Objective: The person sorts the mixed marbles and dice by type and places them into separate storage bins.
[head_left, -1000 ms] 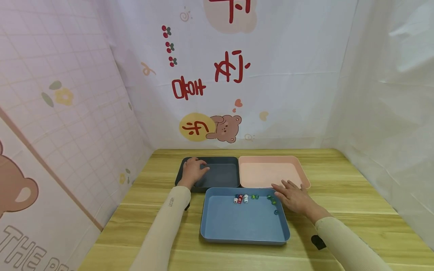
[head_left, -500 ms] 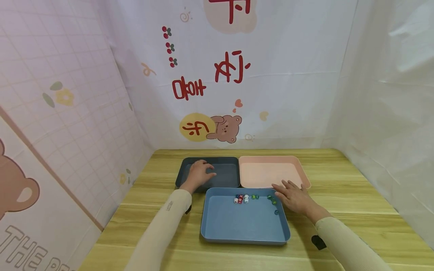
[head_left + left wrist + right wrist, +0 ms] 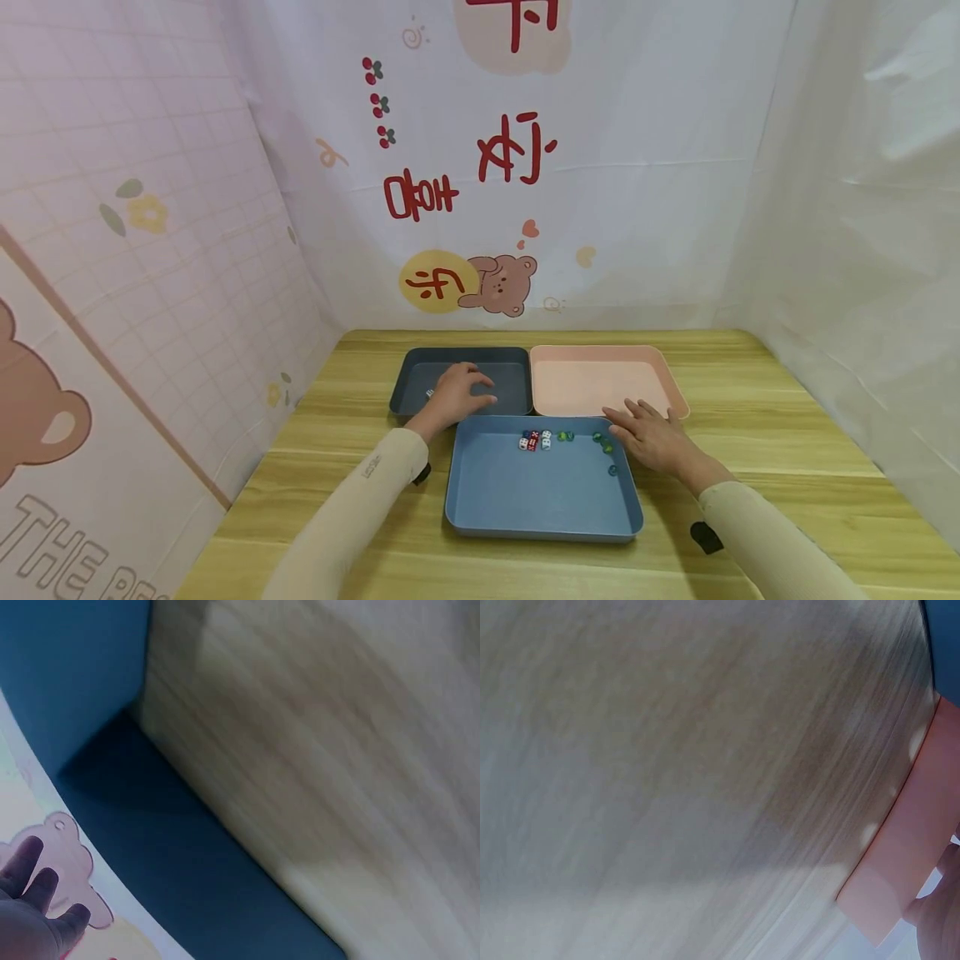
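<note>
Dice, handling: The dice [image 3: 546,440] are judged light, hard and stiff, with little risk of damage; a hold is best taken by fingertip and thumb across two opposite flat faces.
Bead handling: The green beads [image 3: 607,447] are judged light, smooth and slippery, likely to skid; they would be best pinched low on their sides.
Dice, look and place: White and red cubes with contrasting marks, and a bit of dark blue, are bunched near the far wall inside the blue tray [image 3: 540,500].
Bead look and place: Glassy, in green and teal, they are scattered to the right of the dice, towards the right wall; whether they are round or flat cannot be told.
Small white piece: In the dark tray [image 3: 502,367], a small white piece [image 3: 430,393], perhaps a die, is partly covered by the hand.
Left hand: The left hand [image 3: 456,396] is held over the dark tray, thumb and fingers parted, with nothing seen between them.
Right hand: The right hand [image 3: 651,435] is held with fingers spread, by the blue tray's far right corner and the pink tray [image 3: 592,379]; contact cannot be told.
</note>
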Action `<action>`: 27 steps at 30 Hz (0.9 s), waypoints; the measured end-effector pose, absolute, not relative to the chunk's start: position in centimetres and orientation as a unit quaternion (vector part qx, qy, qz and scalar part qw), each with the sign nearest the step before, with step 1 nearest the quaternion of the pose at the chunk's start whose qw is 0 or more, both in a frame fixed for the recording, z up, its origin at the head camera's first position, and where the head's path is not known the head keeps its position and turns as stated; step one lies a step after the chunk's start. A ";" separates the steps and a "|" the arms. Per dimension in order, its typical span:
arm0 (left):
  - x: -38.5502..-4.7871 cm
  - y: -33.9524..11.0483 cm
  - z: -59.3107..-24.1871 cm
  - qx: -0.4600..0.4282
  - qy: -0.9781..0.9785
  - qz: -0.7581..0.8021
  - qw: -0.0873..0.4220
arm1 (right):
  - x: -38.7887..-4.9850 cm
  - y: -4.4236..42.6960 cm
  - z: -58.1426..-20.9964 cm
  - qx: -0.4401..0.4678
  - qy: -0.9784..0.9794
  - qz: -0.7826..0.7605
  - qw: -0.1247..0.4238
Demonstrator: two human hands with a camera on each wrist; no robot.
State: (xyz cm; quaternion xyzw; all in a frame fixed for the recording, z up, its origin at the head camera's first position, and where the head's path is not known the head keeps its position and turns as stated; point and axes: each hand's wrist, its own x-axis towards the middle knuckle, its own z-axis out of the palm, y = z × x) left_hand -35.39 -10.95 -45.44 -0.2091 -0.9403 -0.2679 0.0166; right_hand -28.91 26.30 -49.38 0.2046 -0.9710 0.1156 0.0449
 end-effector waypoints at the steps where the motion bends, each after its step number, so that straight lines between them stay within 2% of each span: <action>1: -35.3 -10.8 -45.5 -0.212 -0.939 -0.270 0.014 | -28.9 26.3 -49.4 0.205 -0.971 0.115 0.045; 11: -33.8 -9.0 -46.8 -0.242 -0.932 -0.269 0.015 | -28.8 26.3 -49.4 0.204 -0.971 0.116 0.045; 27: -32.7 -7.1 -48.3 -0.288 -0.944 -0.160 0.024 | -28.7 26.2 -49.3 0.201 -0.972 0.114 0.046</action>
